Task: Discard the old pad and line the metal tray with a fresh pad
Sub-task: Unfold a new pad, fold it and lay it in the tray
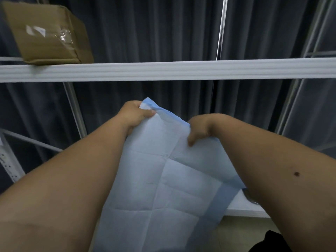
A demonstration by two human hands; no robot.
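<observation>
A pale blue pad [163,179] with a darker blue border and fold creases hangs unfolded in front of me, held up by its top edge. My left hand [134,114] grips the top left corner. My right hand [200,128] pinches the top edge further right, thumb on the near face. The pad drapes down between my forearms and out of the bottom of the view. A small curved piece of shiny metal [250,197], perhaps the tray's rim, shows under my right forearm; the rest is hidden.
A white shelf rail [181,70] crosses the view above my hands, with a taped cardboard box [49,33] on it at the left. Dark grey curtains [163,30] hang behind the metal rack posts. A white shelf edge [243,210] lies low right.
</observation>
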